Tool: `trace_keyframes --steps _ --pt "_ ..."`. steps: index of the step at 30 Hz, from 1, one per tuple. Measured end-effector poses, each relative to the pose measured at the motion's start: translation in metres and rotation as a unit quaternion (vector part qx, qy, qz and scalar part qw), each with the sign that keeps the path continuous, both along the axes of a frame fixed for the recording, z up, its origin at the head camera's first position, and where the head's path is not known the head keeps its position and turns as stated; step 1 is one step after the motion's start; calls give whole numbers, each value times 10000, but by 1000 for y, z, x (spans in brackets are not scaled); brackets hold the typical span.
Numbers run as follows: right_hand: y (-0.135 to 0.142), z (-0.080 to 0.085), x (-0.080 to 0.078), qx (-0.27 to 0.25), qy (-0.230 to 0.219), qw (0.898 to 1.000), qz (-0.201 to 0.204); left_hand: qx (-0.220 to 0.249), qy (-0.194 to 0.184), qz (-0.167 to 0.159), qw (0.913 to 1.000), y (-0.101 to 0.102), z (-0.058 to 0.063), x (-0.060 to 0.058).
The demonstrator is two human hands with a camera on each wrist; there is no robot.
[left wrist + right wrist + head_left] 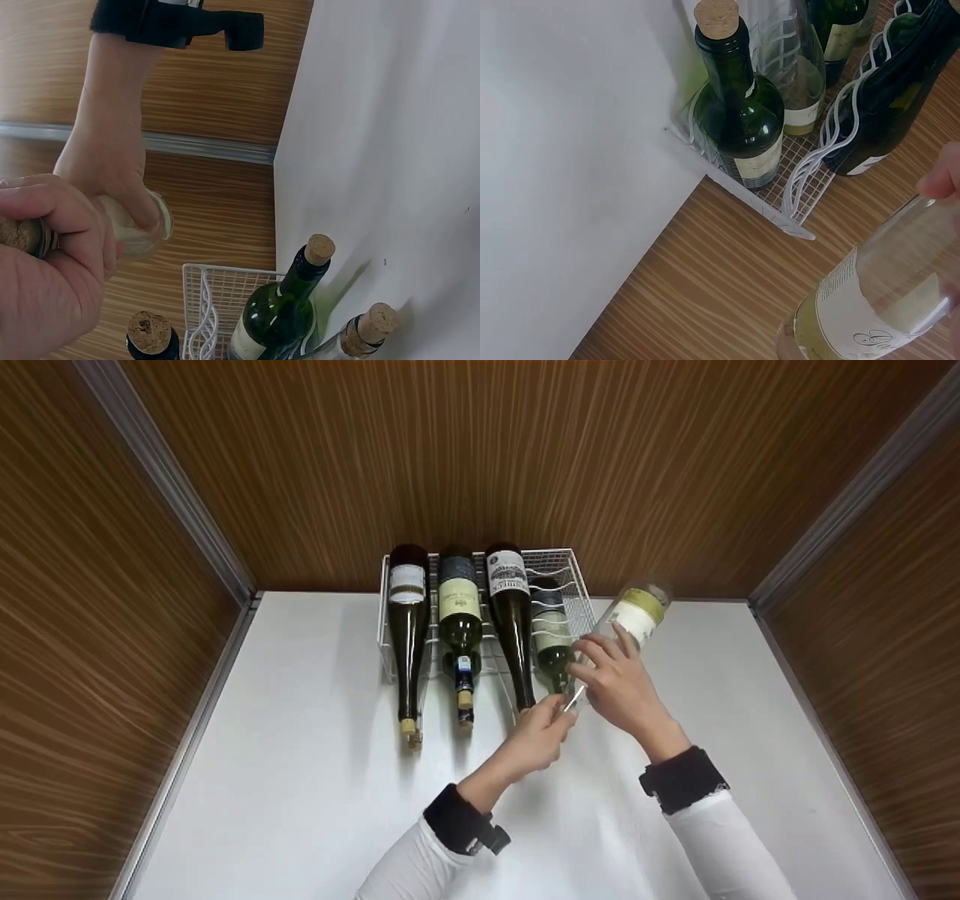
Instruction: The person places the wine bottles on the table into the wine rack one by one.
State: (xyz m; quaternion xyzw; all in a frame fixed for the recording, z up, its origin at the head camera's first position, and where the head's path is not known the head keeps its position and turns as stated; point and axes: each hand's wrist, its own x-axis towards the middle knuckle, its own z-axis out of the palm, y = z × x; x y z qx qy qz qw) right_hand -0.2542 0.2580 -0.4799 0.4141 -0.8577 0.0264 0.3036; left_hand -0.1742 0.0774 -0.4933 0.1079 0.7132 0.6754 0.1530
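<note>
A clear glass bottle [637,615] with a white and yellow label slants up off the table, to the right of the white wire rack [576,568]. My left hand [532,742] grips its neck, and a cork [16,234] shows within the curled fingers in the left wrist view. Higher up, my right hand [622,686] holds the bottle's body, its fingers bent over the glass. On the rack's top tier lie three dark wine bottles, a left one [409,585], a middle one [460,596] and a right one [508,574]. Below them rests a green bottle [553,645].
More corked bottles sit on the lower tier, partly hidden by those above. Several necks stick out past the rack's front over the white table [300,780]. A wood-grain panel [480,457] stands behind the rack, with others at both sides.
</note>
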Motion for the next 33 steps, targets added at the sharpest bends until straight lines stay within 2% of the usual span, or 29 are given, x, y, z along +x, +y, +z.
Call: trace_keyframes --steps 9,14,17,19,21,23,26,30,33 --pt "-1 -1 1 -266 -193 9994 -109 446 -103 226 9987 2 -3 5" --pt "1 -4 4 -815 -312 9960 -193 613 -13 258 9978 2 -2 8" --pt "3 -7 7 -1242 -527 9900 -422 813 -34 272 9963 2 -2 9" --pt "4 -8 11 -1583 -794 9818 -688 978 -77 303 9947 3 -2 9" --pt "3 -9 14 -1949 -1164 9693 -944 1119 -98 347 9931 4 -2 9" --pt "2 -10 16 -2318 -1514 9553 -1038 1199 -81 406 9919 5 -2 9" --pt "1 -10 18 -2691 -2007 9365 -1011 1264 -79 521 9906 6 -3 9" --pt "0 -12 19 -3091 -2444 9152 -848 1321 -89 724 9885 10 -3 9" --pt "-1 -12 19 -3443 -2821 8926 -714 1318 -112 895 9872 14 -3 7"
